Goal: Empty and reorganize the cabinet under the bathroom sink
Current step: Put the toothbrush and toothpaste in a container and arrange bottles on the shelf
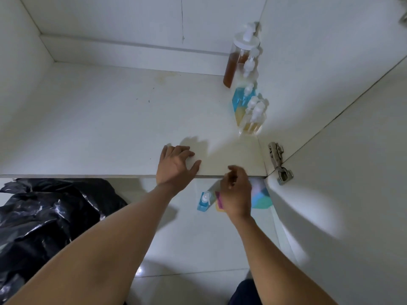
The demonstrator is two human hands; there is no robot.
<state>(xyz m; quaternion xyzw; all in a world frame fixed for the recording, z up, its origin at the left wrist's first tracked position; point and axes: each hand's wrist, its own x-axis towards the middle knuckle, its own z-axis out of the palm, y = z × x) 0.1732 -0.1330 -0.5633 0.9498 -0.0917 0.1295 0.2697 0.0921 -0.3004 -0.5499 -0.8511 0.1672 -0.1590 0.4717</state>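
Our left hand [176,164] lies flat, fingers straight, on the cabinet floor [110,128]. Whether our blurred right hand [236,192] grasps anything we cannot tell; beside its fingers stands a blue pump bottle [205,201], label unreadable.

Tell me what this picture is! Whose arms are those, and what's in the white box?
No machine here: a person wears a camera on their head, so you look down at their two arms. The white box is a cabinet with its door open. Pump bottles stand along its right wall: a tall brown one, a blue one, pale yellow ones. The left hand rests on the cabinet floor. The right hand is curled over a small blue bottle and colourful packs on the tiles; too blurred to tell if it holds anything. A black bag lies at the left.
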